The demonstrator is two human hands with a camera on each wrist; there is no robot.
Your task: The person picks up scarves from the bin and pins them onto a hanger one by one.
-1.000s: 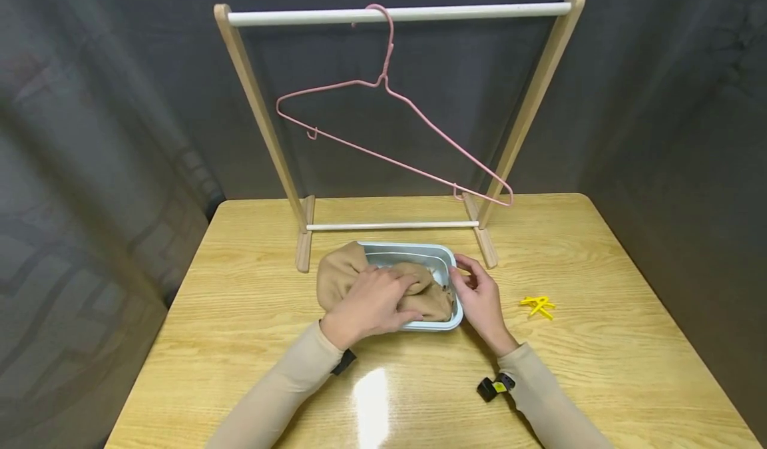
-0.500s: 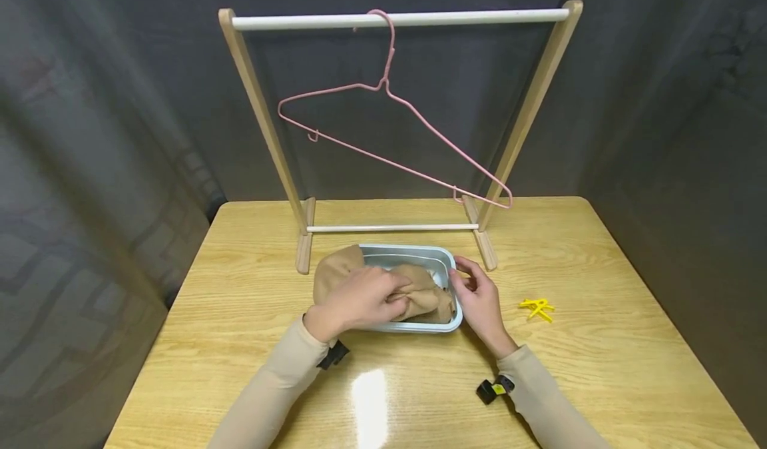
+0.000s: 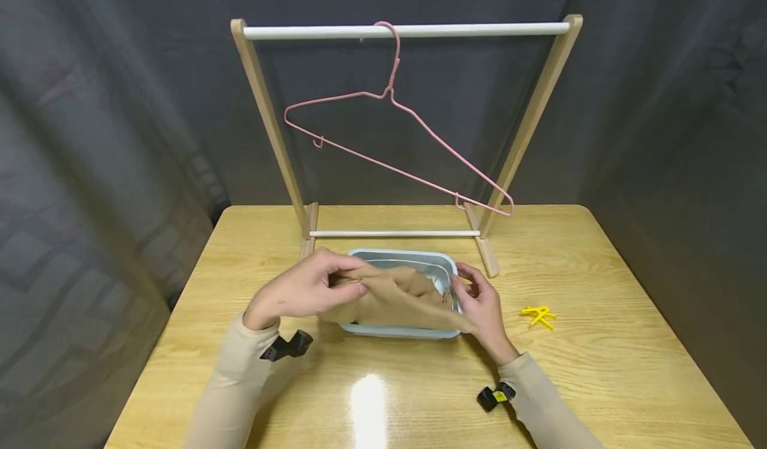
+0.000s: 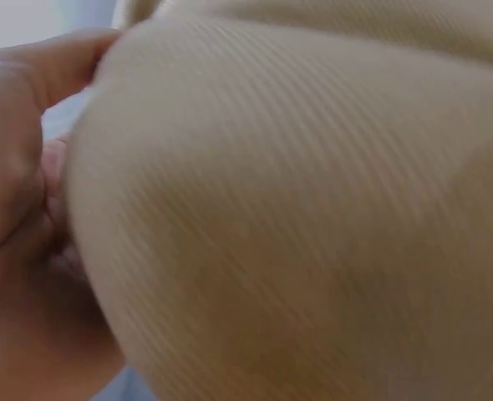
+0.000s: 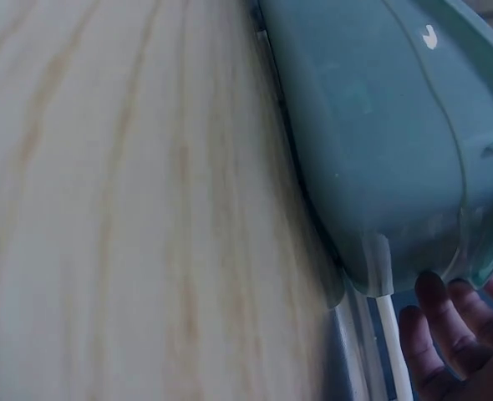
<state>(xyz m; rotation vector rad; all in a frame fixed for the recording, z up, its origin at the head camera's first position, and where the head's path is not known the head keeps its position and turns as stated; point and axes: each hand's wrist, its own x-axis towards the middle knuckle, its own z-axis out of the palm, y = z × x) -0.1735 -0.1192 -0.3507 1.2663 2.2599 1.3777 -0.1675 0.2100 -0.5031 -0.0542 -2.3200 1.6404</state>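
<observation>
A tan cloth (image 3: 389, 306) is drawn up over a light blue plastic basin (image 3: 395, 333) on the table. My left hand (image 3: 308, 284) pinches the cloth's left end between thumb and fingers, off to the left of the basin. One fold sweeps across the front rim, while the rest is still bunched inside. In the left wrist view the ribbed fabric (image 4: 297, 184) fills most of the picture and covers the fingertips. My right hand (image 3: 484, 309) holds the basin's right end, thumb at the rim. Its fingers (image 5: 451, 322) curl against the outer wall in the right wrist view.
Behind the basin stands a wooden rack with a white top bar (image 3: 461, 30) and a low white crossbar (image 3: 395, 234). A pink wire hanger (image 3: 391, 89) hangs tilted from the top bar. Yellow clips (image 3: 539, 314) lie on the table (image 3: 605, 369) at the right.
My left hand has gone from over the basin to its left, lifting and drawing the cloth along and stretching it across the front rim. The right hand keeps its place on the basin.
</observation>
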